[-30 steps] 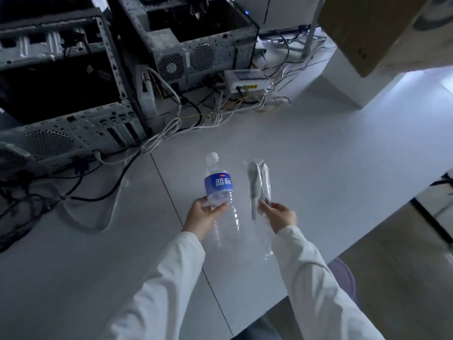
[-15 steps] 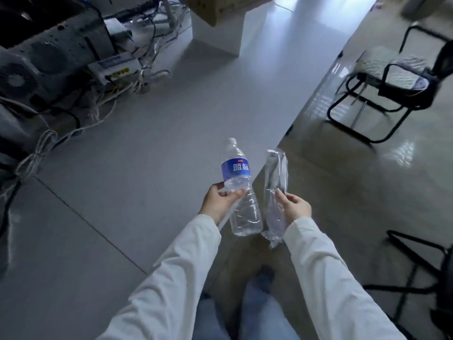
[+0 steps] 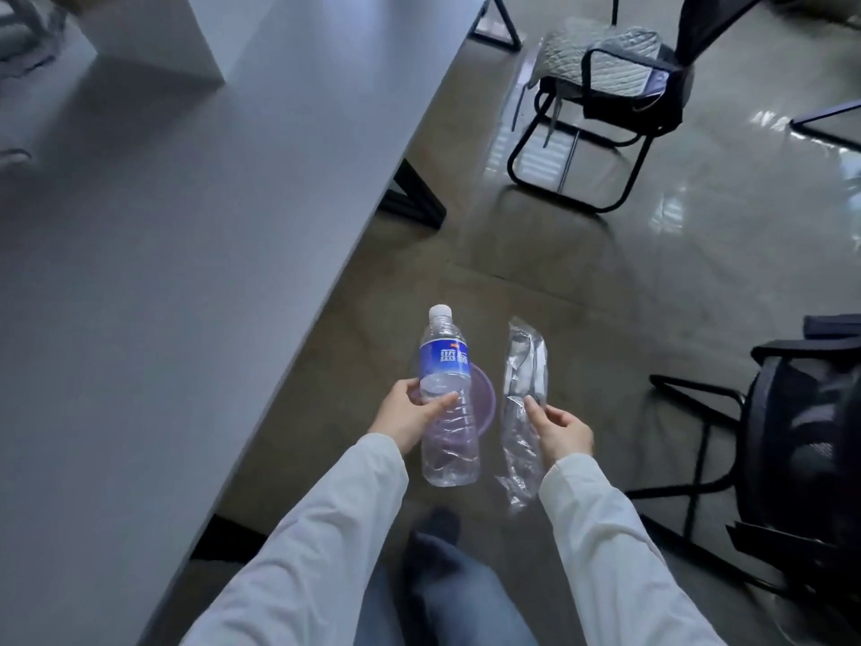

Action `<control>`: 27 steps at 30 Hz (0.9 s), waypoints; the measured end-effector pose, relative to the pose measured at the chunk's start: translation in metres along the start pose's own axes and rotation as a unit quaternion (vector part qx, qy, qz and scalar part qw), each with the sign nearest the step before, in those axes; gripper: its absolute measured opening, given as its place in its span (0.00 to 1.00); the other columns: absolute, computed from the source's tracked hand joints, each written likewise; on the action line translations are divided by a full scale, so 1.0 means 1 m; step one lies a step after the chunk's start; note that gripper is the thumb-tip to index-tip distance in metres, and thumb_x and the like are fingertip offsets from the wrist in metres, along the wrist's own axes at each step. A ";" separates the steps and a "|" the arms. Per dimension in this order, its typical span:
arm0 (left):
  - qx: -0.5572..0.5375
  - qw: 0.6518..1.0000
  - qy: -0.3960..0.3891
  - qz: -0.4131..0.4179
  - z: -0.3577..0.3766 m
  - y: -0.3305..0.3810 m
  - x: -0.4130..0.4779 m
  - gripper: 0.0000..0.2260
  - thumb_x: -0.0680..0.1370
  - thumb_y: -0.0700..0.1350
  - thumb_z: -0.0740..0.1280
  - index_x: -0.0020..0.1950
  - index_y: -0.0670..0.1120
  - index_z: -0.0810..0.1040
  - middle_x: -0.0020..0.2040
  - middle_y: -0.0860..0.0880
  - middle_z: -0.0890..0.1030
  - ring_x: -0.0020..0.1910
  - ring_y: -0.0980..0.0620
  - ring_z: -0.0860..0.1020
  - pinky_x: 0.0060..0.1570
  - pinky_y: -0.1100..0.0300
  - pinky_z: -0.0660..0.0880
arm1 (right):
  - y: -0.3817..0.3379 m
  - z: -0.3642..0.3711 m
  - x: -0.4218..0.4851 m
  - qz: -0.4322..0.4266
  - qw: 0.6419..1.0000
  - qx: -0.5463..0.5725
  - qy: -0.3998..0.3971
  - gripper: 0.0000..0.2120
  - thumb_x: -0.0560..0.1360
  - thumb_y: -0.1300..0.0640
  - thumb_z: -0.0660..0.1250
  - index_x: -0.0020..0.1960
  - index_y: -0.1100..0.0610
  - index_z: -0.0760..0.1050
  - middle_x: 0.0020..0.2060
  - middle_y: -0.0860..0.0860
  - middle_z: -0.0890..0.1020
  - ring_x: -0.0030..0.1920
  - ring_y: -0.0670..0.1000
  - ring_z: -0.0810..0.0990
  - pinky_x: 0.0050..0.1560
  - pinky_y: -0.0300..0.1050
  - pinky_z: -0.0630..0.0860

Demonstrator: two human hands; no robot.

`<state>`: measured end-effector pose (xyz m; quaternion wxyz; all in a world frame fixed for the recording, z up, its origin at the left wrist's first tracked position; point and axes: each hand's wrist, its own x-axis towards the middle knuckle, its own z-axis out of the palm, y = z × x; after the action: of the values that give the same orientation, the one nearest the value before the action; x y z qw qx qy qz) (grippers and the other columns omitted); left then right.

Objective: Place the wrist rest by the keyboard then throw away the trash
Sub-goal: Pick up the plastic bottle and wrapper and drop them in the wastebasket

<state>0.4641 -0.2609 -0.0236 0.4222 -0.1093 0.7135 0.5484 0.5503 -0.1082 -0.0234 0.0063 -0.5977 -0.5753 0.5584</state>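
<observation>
My left hand (image 3: 410,414) grips an empty clear plastic bottle (image 3: 448,435) with a blue label and white cap, held upright over the floor. My right hand (image 3: 559,431) pinches a clear plastic wrapper (image 3: 524,389) that holds plastic cutlery and hangs down past my wrist. Behind the bottle a round purple rim (image 3: 624,403) of a bin or bowl shows on the floor, mostly hidden. No wrist rest or keyboard is in view.
The grey table (image 3: 163,272) runs along my left, its edge slanting toward my legs. A black chair (image 3: 605,95) with a quilted cushion stands ahead on the glossy floor. Another black mesh chair (image 3: 801,440) is close on my right.
My view has swung right, away from the table and computers, toward the floor. Both hands still hold the bottle and wrapper, now over the floor instead of the tabletop.
</observation>
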 end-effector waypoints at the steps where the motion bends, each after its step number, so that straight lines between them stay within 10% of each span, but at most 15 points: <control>1: 0.013 1.000 -0.005 -0.008 0.005 -0.007 0.013 0.29 0.71 0.47 0.71 0.69 0.42 0.64 0.60 0.47 0.73 0.52 0.53 0.73 0.47 0.64 0.70 | 0.009 0.000 0.012 0.010 1.000 0.005 0.003 0.21 0.70 0.56 0.71 0.58 0.67 0.76 0.47 0.58 0.80 0.47 0.51 0.75 0.50 0.41 0.69; 9: 0.131 0.987 -0.030 -0.091 0.022 -0.115 0.159 0.31 0.71 0.53 0.69 0.68 0.40 0.66 0.64 0.43 0.76 0.59 0.46 0.76 0.60 0.53 0.72 | 0.117 0.053 0.139 0.086 0.996 0.006 -0.022 0.21 0.69 0.52 0.71 0.55 0.66 0.78 0.45 0.55 0.78 0.47 0.53 0.75 0.53 0.42 0.69; 17: 0.189 0.976 -0.042 -0.103 0.036 -0.213 0.312 0.26 0.75 0.56 0.62 0.64 0.38 0.72 0.61 0.39 0.78 0.51 0.44 0.77 0.50 0.56 0.71 | 0.216 0.134 0.279 0.156 0.986 -0.029 -0.046 0.35 0.65 0.46 0.73 0.63 0.68 0.72 0.59 0.62 0.80 0.56 0.61 0.80 0.62 0.51 0.75; 22: 0.185 0.980 -0.017 -0.066 0.044 -0.238 0.365 0.28 0.76 0.58 0.58 0.67 0.38 0.70 0.63 0.39 0.77 0.60 0.41 0.76 0.57 0.54 0.72 | 0.240 0.170 0.336 0.138 0.988 -0.005 -0.075 0.35 0.67 0.40 0.69 0.63 0.65 0.72 0.42 0.57 0.80 0.39 0.56 0.80 0.36 0.45 0.76; 27: 0.202 0.979 0.030 0.027 0.035 -0.241 0.383 0.16 0.77 0.52 0.58 0.54 0.42 0.76 0.59 0.39 0.80 0.57 0.41 0.77 0.60 0.52 0.73 | 0.241 0.172 0.348 0.088 0.995 -0.018 -0.038 0.37 0.70 0.38 0.62 0.68 0.65 0.67 0.64 0.61 0.75 0.62 0.62 0.76 0.65 0.55 0.71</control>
<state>0.3926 -0.2023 -0.4679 0.3990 -0.0182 0.8246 0.4007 0.4989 -0.0577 -0.4747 -0.0753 -0.6243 -0.5306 0.5684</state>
